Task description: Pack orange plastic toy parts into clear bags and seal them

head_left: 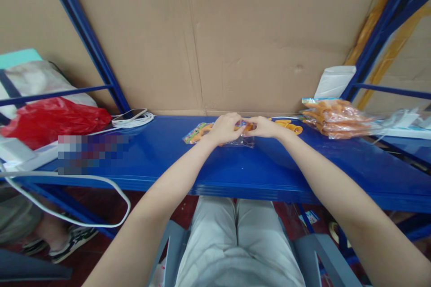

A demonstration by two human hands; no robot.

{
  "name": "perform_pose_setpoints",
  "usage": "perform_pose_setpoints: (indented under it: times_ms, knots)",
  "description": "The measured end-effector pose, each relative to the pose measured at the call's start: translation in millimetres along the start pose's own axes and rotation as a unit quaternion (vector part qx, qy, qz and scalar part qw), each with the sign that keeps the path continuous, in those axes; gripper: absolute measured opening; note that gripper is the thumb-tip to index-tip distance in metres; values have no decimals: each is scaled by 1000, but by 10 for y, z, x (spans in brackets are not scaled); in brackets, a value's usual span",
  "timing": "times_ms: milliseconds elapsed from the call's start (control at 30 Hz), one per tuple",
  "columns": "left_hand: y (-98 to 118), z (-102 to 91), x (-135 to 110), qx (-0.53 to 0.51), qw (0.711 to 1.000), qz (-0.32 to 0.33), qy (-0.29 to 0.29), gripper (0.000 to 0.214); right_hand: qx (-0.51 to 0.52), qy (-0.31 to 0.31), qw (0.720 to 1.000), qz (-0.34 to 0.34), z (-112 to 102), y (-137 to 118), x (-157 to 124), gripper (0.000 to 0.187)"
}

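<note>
On the blue shelf lies a clear plastic bag [245, 141] with a colourful printed end and orange plastic pieces [202, 131] inside. My left hand [226, 128] is closed over the middle of this bag. Close by on the right, my right hand [263, 126] has its fingers pinched at the bag's open-looking end, on an orange plastic piece [249, 127]. The fingertips of both hands nearly meet and partly hide that piece. Just beyond my right wrist, loose orange plastic pieces [290, 125] rest on the shelf.
Filled bags of orange pieces [336, 119] are stacked at the right. A red plastic bag [60, 119], a coiled white cable [134, 120] and a white box [15, 151] sit at the left. Cardboard [249, 45] walls the back between blue posts [89, 40]. Another person's leg [52, 231] shows lower left.
</note>
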State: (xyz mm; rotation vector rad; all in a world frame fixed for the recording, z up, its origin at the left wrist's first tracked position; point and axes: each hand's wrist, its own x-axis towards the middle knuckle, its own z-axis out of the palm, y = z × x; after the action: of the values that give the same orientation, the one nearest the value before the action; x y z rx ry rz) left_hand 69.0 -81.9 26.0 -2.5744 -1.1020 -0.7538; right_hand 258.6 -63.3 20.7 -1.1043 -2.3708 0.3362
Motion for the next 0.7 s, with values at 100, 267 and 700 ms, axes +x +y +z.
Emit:
perform_pose_setpoints:
  times_ms: [100,267,700]
  knots:
    - [136,17,-22,37,998,-42,-13,24,-4,6,1000,-19,10,5,6,49]
    - [232,64,-22,71,990,-123,-24,25,7,14,999,-41,35,11,12,51]
    - [226,92,-24,92,993,-69,-23,23,-66,3,997,-51,86,15,25,35]
